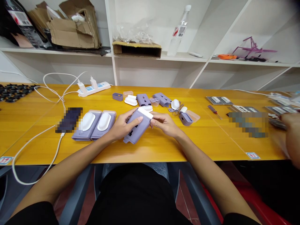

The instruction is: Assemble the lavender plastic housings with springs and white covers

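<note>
Just above the table's front edge, a purple casing with a white end piece is tilted between my hands. My left hand is closed round its left side, thumb on the upper face. The fingers of my right hand pinch the white end at its right corner. Behind them lie purple shells, a white oval part and a small purple cup. To the right are thin coiled wires and another purple cup. Two purple units with white oval tops stand at the left.
A phone with a white cable lies left, near a power strip. A screwdriver and grey plates are on the right. Another person's hand reaches in at the right edge. Shelves rise behind the table.
</note>
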### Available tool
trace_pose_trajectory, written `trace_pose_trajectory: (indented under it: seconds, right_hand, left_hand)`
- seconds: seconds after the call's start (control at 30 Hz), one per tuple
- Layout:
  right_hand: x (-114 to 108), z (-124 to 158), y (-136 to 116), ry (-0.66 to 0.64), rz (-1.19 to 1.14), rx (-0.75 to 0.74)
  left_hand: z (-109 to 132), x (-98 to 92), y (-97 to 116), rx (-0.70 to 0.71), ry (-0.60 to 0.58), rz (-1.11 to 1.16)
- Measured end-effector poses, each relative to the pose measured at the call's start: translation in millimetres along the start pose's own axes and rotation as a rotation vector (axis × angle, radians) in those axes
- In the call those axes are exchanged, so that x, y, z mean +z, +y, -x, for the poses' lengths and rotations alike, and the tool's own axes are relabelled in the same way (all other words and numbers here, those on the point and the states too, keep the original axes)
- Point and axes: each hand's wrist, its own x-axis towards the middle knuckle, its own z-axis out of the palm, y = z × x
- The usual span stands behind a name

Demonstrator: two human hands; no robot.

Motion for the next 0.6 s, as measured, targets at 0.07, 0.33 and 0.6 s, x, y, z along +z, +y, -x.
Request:
trace_pose_trajectory:
  seconds: [0.07, 0.33, 0.6]
  right_hand:
    - [0.7, 0.0, -1.4, 0.001, -0.012, 0.007]
    - [1.0, -0.2, -2.0, 0.004, -0.022, -0.005]
    - [2.6, 0.8, 2.8, 0.043, -0.095, 0.001]
  left_hand:
    - [-0.2, -0.1, -0.4, 0.003, -0.003, 0.003]
    - [-0.7, -1.4, -1.9, -0.001, -0.010, -0.011]
    - [-0.5, -0.8, -2.9, 0.006, -0.004, -0.020]
